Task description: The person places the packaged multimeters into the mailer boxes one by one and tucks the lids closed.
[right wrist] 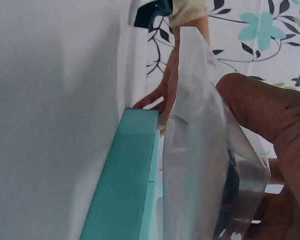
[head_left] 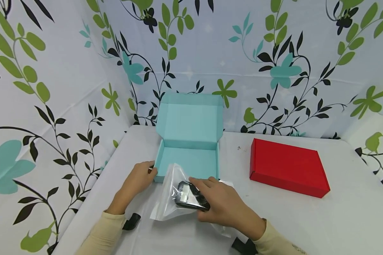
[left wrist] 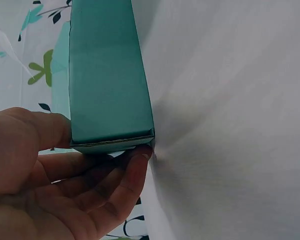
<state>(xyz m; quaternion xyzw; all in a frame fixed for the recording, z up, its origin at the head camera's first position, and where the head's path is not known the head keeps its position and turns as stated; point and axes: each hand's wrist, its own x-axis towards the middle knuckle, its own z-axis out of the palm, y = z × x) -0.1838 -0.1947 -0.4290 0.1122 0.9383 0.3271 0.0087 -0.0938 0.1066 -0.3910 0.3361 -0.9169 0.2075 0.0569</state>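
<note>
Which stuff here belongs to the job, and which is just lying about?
Apparently in the job:
- open turquoise cardboard box, left hand at its corner
- clear plastic bag and glossy black device, right hand gripping them

Lying about:
- closed red cardboard box, untouched

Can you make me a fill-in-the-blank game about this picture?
1. The right hand holds a dark device and a see-through plastic ____.
2. The left hand touches the turquoise box, not the other box, which is coloured ____.
3. The turquoise box's lid is not shut; it is ____.

Missing words: bag; red; open.
</note>
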